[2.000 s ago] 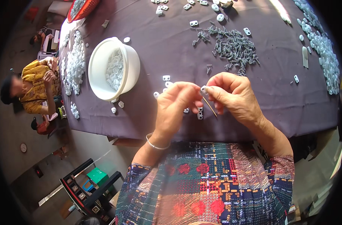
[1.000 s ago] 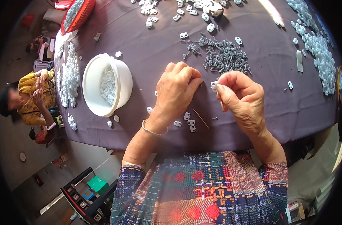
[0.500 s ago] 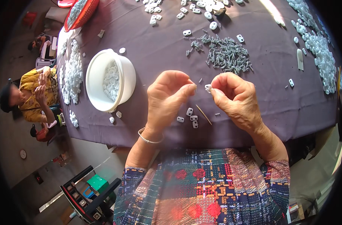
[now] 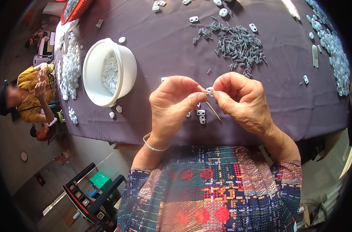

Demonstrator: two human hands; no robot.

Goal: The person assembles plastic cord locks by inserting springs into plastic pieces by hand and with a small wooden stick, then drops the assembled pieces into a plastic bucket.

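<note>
My right hand point(image 4: 243, 100) pinches a small white two-holed plastic piece point(image 4: 209, 91) between thumb and forefinger; it looks like a cord lock. Thumb and forefinger of my left hand point(image 4: 176, 102) are pressed together at that piece's left side. Whatever lies between my left fingertips is too small or hidden to make out. Just below the fingertips a thin tan stick point(image 4: 214, 111) lies on the cloth. More white two-holed pieces point(image 4: 201, 116) sit beside it, partly covered by my left hand. Beyond my hands spreads a heap of small grey metal springs point(image 4: 239, 44).
A white tub point(image 4: 129, 73) holding white plastic pieces stands at left. Loose white pieces are heaped at the left edge point(image 4: 69, 73) and right edge point(image 4: 336, 63). A red basket point(image 4: 80, 11) is at far left. A person in yellow point(image 4: 29, 89) sits beyond the table's left side.
My hands have come together, and my left fingertips now meet the white piece in my right hand. The view has shifted, so the table things appear higher in the picture.
</note>
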